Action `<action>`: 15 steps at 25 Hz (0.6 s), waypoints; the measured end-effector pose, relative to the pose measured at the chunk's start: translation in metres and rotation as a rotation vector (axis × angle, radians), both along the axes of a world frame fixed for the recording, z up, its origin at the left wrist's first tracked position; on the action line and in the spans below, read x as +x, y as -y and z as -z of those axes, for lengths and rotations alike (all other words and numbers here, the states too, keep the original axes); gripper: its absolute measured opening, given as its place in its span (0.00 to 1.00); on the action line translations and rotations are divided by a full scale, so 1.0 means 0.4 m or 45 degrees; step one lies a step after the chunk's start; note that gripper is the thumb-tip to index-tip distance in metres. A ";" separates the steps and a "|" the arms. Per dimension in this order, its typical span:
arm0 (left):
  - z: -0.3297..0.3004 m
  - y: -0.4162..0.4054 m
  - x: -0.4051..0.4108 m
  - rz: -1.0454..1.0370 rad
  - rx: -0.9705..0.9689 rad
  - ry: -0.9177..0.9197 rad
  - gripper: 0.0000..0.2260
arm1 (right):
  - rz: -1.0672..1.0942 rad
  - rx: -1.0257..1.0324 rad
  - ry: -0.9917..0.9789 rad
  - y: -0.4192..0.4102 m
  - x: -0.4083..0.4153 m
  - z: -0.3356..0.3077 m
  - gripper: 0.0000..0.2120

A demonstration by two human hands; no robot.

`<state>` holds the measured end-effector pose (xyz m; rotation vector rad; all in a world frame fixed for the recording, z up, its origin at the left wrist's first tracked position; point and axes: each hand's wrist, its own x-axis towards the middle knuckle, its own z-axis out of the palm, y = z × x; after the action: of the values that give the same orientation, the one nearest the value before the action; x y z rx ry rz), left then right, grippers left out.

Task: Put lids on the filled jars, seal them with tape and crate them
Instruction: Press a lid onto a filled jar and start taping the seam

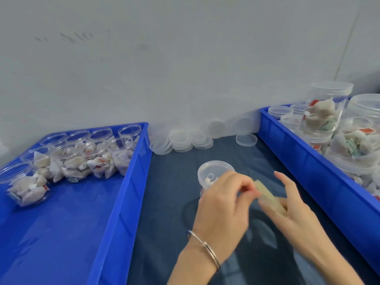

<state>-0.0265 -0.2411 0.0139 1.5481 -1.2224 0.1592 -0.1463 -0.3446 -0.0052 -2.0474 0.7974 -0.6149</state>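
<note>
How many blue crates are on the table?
2: the left crate holds open filled jars; the right crate holds lidded jars, running out of view.

Blue crates (131, 182), clear jars (98, 145)

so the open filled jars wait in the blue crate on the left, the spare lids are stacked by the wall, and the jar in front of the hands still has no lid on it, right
Not quite. In the head view the clear plastic jar in front of the hands already wears its lid. The rest holds: open filled jars sit in the left blue plastic crate, and spare clear round lids are stacked by the wall.
</note>
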 end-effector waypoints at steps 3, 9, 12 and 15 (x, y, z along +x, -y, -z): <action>0.057 -0.026 0.062 -0.163 -0.136 -0.435 0.07 | -0.283 -0.186 -0.012 0.002 -0.015 -0.005 0.27; 0.200 -0.035 0.092 -0.200 -0.271 -0.790 0.11 | -0.029 -1.396 -0.309 0.019 0.070 -0.002 0.21; 0.206 -0.010 0.116 -0.117 -0.322 -0.925 0.13 | -0.014 -1.510 -0.305 0.040 0.096 0.003 0.21; 0.205 0.003 0.128 -0.035 -0.375 -0.942 0.14 | 0.004 -1.505 -0.311 0.050 0.106 0.006 0.23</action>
<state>0.0248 -0.2425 -0.0681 1.1969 -0.5597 -0.1987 -0.1041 -0.3647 -0.0077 -3.2346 0.6056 -0.9908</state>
